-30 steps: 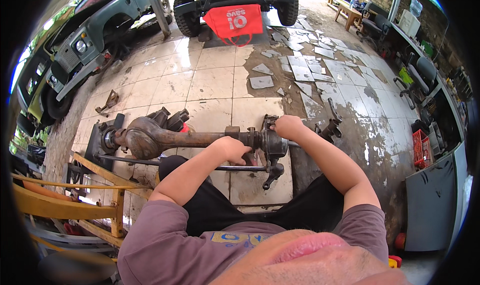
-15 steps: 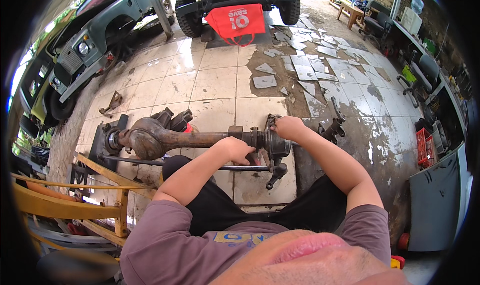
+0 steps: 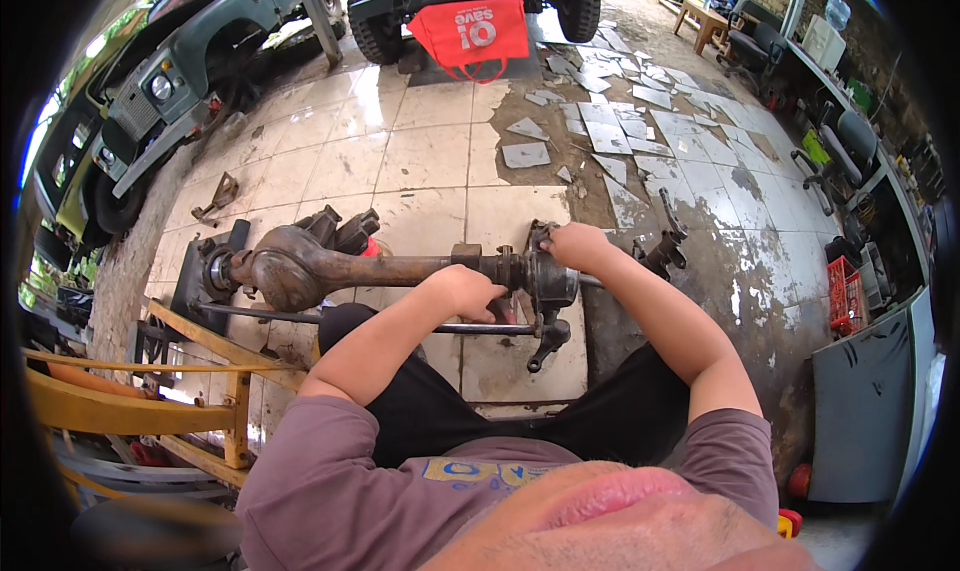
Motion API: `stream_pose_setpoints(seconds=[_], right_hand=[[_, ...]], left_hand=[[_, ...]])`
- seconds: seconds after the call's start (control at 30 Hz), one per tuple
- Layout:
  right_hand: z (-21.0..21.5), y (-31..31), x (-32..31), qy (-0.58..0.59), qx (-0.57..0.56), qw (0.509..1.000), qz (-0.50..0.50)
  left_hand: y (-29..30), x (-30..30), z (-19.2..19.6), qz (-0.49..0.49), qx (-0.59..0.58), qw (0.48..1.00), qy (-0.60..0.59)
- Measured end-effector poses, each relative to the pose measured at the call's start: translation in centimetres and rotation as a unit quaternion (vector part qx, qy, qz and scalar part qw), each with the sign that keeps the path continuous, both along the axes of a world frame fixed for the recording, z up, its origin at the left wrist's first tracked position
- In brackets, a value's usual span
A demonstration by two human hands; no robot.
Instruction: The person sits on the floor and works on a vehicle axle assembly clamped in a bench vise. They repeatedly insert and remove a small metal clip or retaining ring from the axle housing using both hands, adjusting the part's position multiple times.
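Note:
A rusty axle housing (image 3: 385,273) with a bulbous differential (image 3: 290,271) lies crosswise on the floor in front of me. At its right end sits a dark steering knuckle (image 3: 553,283) with an arm pointing down toward me. My right hand (image 3: 578,247) is closed on the knuckle's upper edge. My left hand (image 3: 470,294) is by the tube's flange, fingers bent down between the axle and a long thin tie rod (image 3: 430,328); what they grip is hidden. Below my right wrist a short pale shaft (image 3: 592,282) sticks out from the knuckle.
Another dark knuckle part (image 3: 662,246) stands to the right, and a rusty bracket (image 3: 217,197) lies at the far left. A yellow frame (image 3: 140,411) is close on my left. Broken tiles (image 3: 610,131) cover the floor ahead. A red crate (image 3: 845,296) is at right.
The view has shifted slightly, moving the scene up and left. The pale shaft now shows beside the knuckle under my right wrist. Both hands keep nearly the same places.

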State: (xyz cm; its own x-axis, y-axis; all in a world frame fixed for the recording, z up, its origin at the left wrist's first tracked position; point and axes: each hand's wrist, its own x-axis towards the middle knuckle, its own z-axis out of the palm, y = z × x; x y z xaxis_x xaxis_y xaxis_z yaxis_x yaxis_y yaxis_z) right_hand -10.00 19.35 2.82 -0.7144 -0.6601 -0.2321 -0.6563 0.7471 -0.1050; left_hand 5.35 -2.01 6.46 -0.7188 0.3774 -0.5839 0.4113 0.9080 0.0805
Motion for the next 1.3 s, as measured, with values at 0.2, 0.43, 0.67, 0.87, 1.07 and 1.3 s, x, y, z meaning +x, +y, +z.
stream_pose_setpoints(seconds=[0.2, 0.43, 0.67, 0.87, 1.07, 1.3], right_hand=[[0.4, -0.3, -0.1, -0.006, 0.014, 1.0, 0.015], [-0.3, 0.4, -0.4, 0.002, -0.001, 0.999, 0.036], [1.3, -0.3, -0.4, 0.003, 0.027, 0.999, 0.026], [1.1, -0.2, -0.6, -0.011, 0.035, 0.999, 0.04], [-1.1, 0.6, -1.6, 0.003, 0.01, 1.0, 0.027], [0.4, -0.2, 0.3, 0.011, -0.005, 0.999, 0.04]], left_hand=[[-0.2, -0.1, -0.4, 0.003, 0.003, 1.0, -0.004], [0.0, 0.0, -0.6, 0.006, -0.006, 1.0, -0.006], [-0.6, -0.4, -0.7, 0.02, 0.001, 1.0, -0.005], [-0.3, 0.0, -0.5, 0.024, -0.02, 0.999, -0.016], [-0.2, -0.2, -0.6, 0.008, -0.003, 1.0, -0.002], [0.0, -0.1, -1.0, 0.005, -0.004, 1.0, 0.001]])
